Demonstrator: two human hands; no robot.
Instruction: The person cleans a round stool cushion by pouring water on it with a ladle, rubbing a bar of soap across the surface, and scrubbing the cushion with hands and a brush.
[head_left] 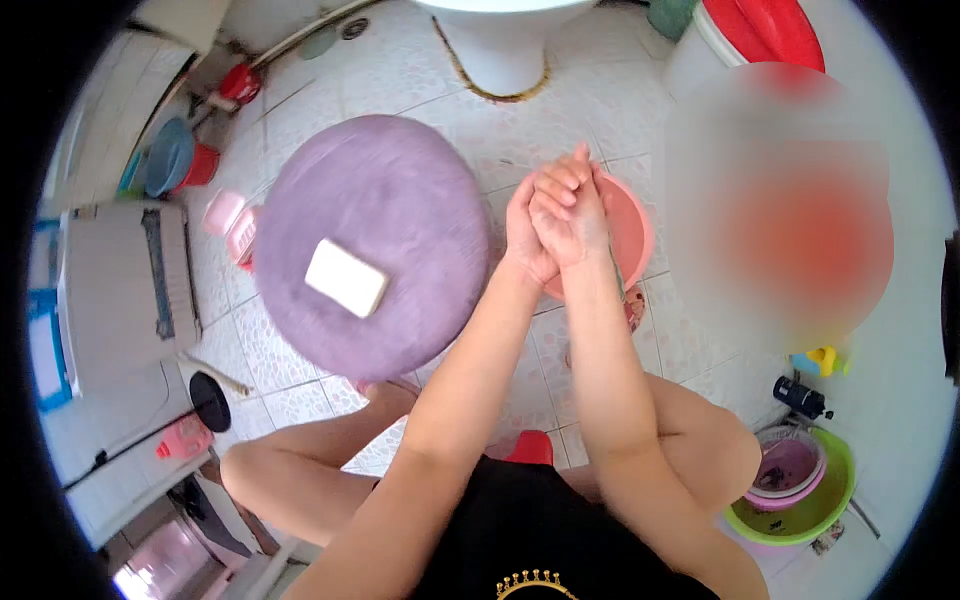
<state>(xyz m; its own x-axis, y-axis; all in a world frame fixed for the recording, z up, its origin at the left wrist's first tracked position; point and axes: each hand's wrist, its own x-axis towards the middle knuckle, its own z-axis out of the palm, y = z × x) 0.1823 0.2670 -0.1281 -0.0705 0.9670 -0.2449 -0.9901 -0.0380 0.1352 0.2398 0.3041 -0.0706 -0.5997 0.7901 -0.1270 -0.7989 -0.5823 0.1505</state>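
My left hand (pixel 524 228) and my right hand (pixel 572 222) are clasped together, their closed fingers pressed against each other. Both are above a pink basin (pixel 631 225) on the floor, which they partly cover. Whether anything small lies between the palms is hidden. To the left of them stands a round, purple, plush-covered stool (pixel 400 180). On its top rests a white rectangular block (pixel 346 278), apart from both hands; I cannot tell whether it is soap or a sponge.
A white pedestal fixture (pixel 505 50) stands ahead on the tiled floor. Front right is a white bucket with a red lid (pixel 765 30). A green basin (pixel 838 480) holding a smaller pink one sits at lower right. A white appliance (pixel 115 290) stands left. One right-hand area is blurred.
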